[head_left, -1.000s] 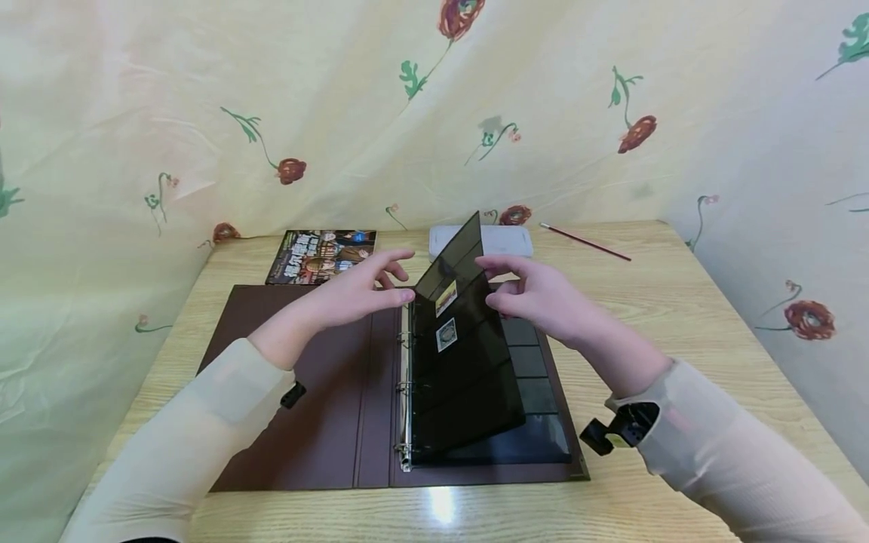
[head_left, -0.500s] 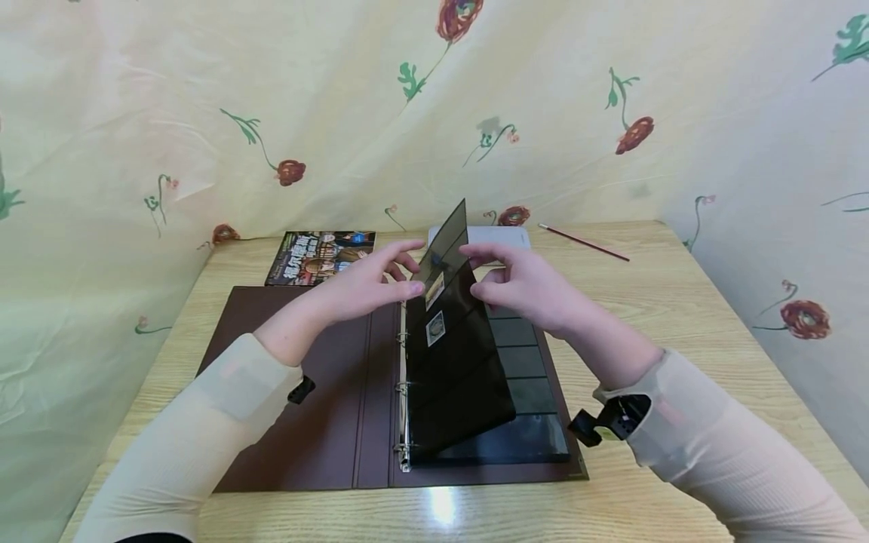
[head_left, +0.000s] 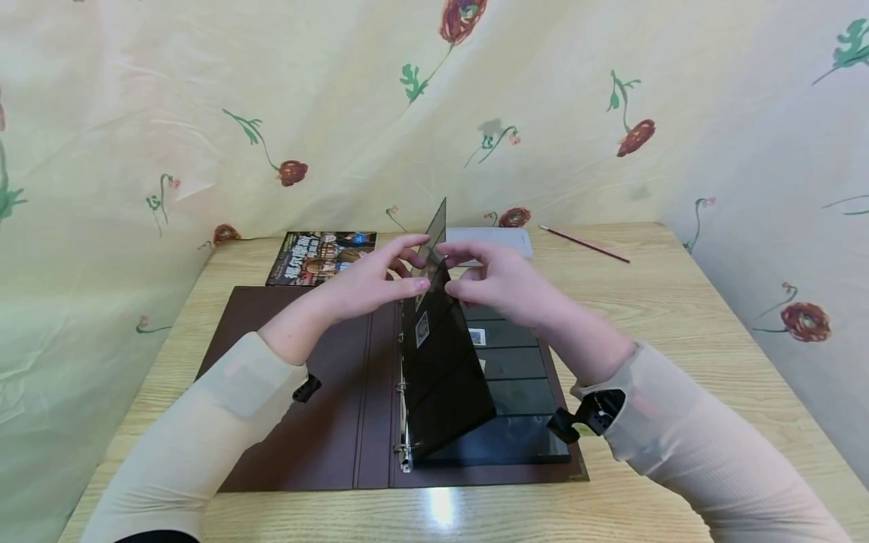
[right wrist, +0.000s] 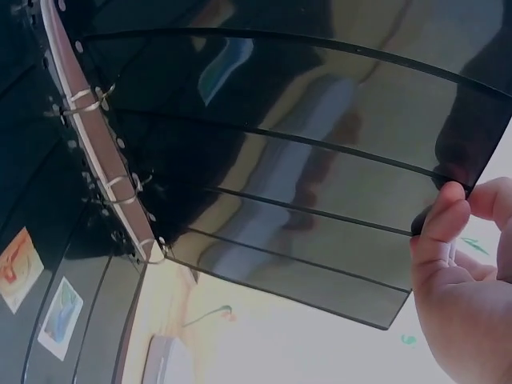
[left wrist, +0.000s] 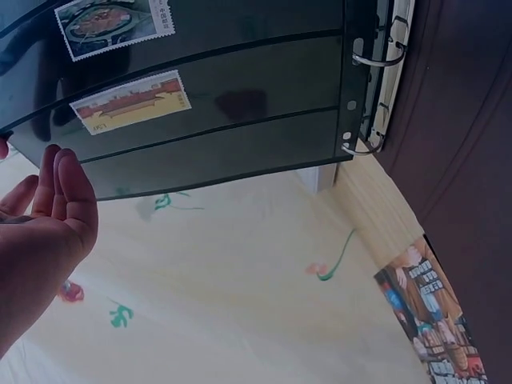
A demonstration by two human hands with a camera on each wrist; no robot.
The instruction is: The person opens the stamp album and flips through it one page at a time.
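**Right hand (head_left: 498, 285) grasps a raised black page (head_left: 444, 377) in a ring binder (head_left: 292, 430)**

The black page stands at a slant above the right half of the binder, its inner edge threaded on metal rings (head_left: 401, 388). Dark, glossy strips cross it. In the left wrist view two stamps show on it: a red-and-yellow stamp (left wrist: 132, 102) and, in the next strip, a stamp with an oval design (left wrist: 116, 24).

The right hand pinches the outer edge of the page between thumb and fingers. The left hand (head_left: 370, 283) is by the opposite face, grasping nothing, its fingers loosely bent; whether it touches the page cannot be told.

Under the raised page lies another black page (head_left: 519, 396), with a small stamp (head_left: 478, 337) in one strip. The binder's brown cover lies flat to the left of the rings.

Just beyond that cover is a colourful booklet (head_left: 320, 258) with figures and large white lettering. A pale grey case (head_left: 502, 238), partly hidden by the right hand and the page, lies at the back of the wood-grain counter (head_left: 624, 309). Right of it, a dark red pencil (head_left: 585, 243) lies aslant. Behind hangs a cream cloth (head_left: 353, 90) with painted flowers.
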